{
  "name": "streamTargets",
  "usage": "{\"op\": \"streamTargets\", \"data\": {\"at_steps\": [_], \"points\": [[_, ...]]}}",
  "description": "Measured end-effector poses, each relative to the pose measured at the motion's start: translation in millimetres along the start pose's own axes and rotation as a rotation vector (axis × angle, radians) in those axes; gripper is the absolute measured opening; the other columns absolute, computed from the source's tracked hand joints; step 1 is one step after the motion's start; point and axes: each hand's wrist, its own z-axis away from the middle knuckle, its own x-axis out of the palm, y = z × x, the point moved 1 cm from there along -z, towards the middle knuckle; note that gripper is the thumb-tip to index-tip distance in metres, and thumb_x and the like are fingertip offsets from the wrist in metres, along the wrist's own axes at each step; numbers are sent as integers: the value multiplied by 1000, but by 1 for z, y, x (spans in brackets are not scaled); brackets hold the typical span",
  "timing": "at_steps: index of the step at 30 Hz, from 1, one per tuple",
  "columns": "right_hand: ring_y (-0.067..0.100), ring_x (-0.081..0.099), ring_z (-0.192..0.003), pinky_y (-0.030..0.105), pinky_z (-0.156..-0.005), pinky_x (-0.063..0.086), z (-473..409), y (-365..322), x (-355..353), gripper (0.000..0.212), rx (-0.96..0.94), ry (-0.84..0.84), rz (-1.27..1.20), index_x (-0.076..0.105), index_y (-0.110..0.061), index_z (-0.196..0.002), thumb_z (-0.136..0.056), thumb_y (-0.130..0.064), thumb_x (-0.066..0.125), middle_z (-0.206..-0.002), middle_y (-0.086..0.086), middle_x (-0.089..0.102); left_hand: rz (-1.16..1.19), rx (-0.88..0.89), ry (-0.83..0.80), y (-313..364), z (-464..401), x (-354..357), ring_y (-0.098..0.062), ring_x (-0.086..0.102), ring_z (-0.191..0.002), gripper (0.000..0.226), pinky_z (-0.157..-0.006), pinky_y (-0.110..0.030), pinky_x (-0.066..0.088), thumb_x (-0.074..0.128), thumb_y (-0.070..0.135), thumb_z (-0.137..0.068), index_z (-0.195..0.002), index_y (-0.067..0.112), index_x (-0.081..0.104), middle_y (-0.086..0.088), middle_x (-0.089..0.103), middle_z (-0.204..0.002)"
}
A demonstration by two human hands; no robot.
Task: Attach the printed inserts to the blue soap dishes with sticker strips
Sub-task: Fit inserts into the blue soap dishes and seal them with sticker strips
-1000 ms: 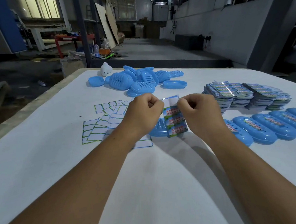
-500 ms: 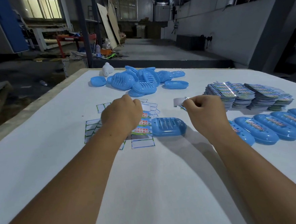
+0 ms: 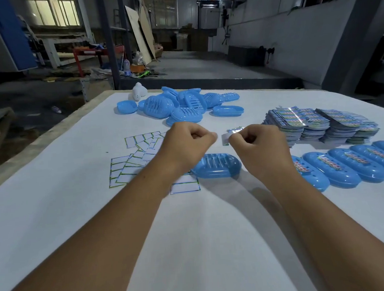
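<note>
Crosswise, soap dish (image 3: 216,165) (long axis left-right)

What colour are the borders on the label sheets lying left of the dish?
Green and blue borders around white blanks on the label sheets, clearest in the head view.

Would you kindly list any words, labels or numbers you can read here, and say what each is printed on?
No text here can be read.
Stacked printed inserts: colourful print, too blurred to read.
Inserts on the finished soap dishes: red and green print, too small to read.
Sticker sheets: blank white panels with green borders, no text.
Small sticker strip pinched by the right hand: no lettering visible.
</note>
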Motion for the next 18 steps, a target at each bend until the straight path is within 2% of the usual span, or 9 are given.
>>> {"op": "streamTargets", "data": {"at_steps": [3, 6, 9, 11, 12, 14, 16, 18], "points": [[5, 48, -49, 27, -51, 38, 1, -3, 1, 28, -58, -2, 17, 61, -19, -58, -80, -35, 64, -53, -15, 59, 75, 47, -80, 3, 5, 13, -5, 41, -49, 20, -49, -21, 38, 74, 32, -88, -74, 18, 75, 9, 52, -52], [7, 49, -50, 29, -54, 42, 1, -4, 3, 24, -73, -32, -9, 63, -18, -60, -80, -32, 63, -57, -12, 63, 96, 47, -97, 1, 6, 16, -8, 39, -54, 18, -53, -24, 37, 71, 27, -92, -80, 13, 76, 0, 50, -59], [7, 48, -52, 28, -54, 41, 2, -5, 4, 23, -88, -54, -15, 63, -18, -61, -81, -30, 63, -57, -13, 61, 96, 13, -65, -2, 5, 15, -5, 39, -51, 18, -50, -18, 37, 72, 28, -90, -80, 14, 77, 7, 49, -54], [7, 49, -53, 28, -55, 42, 2, -5, 5, 22, -100, -64, -9, 64, -17, -63, -81, -29, 64, -58, -12, 62, 89, -5, -44, -2, 4, 15, -5, 44, -50, 16, -55, -20, 44, 73, 29, -89, -81, 16, 78, 11, 51, -48], [7, 49, -53, 28, -55, 42, 2, -5, 5, 22, -106, -66, -6, 65, -17, -63, -81, -28, 64, -57, -11, 61, 95, -15, -42, -2, 4, 15, -7, 51, -52, 15, -59, -24, 49, 74, 30, -89, -82, 17, 78, 8, 58, -51], [6, 47, -52, 26, -54, 38, 2, -3, 5, 25, -129, -77, -14, 63, -16, -61, -84, -26, 63, -52, -14, 57, 119, -41, -48, -3, 4, 15, -13, 67, -70, 14, -72, -29, 55, 73, 30, -89, -83, 19, 78, 3, 73, -70], [6, 46, -52, 23, -55, 31, 2, -1, 4, 31, -175, -109, -22, 60, -15, -60, -89, -25, 63, -50, -17, 51, 133, -59, -43, -4, 4, 12, -8, 70, -83, 13, -77, -26, 55, 73, 32, -89, -84, 21, 78, 7, 76, -80], [4, 48, -54, 17, -53, 28, 3, -1, 4, 31, -199, -149, -35, 66, -22, -65, -95, -29, 64, -51, -21, 52, 143, -71, -35, -3, 3, 9, -4, 70, -90, 14, -83, -25, 54, 74, 35, -88, -87, 22, 80, 12, 77, -83]]}}
